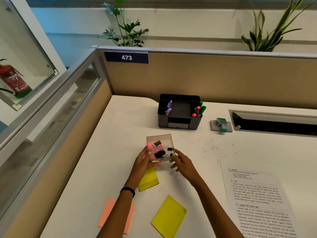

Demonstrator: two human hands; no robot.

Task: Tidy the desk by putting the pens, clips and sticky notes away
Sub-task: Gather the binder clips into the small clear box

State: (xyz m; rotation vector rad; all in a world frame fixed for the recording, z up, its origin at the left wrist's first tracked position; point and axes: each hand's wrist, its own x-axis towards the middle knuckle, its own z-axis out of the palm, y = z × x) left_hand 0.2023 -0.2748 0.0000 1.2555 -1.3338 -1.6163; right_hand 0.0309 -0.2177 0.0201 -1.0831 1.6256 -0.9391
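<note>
Your left hand (143, 163) grips the left side of the clear box (160, 140), thumb on its front and fingers curled behind. Your right hand (182, 163) pinches the lower right corner with thumb and forefinger, while its other fingers hang loosely curled.

You hold the box off the desk, on your side of the black organiser (179, 115), broad face tilted up at you and top edge towards the organiser. Three binder clips (159, 153) lie inside; the largest's wire handles point up and left.

A pink sticky pad (149, 146) shows through the box. A yellow pad (149, 180), another yellow pad (169, 217) and an orange pad (107, 212) lie farther from the organiser, towards you. Green markers (203, 109) stand in its right compartment.
</note>
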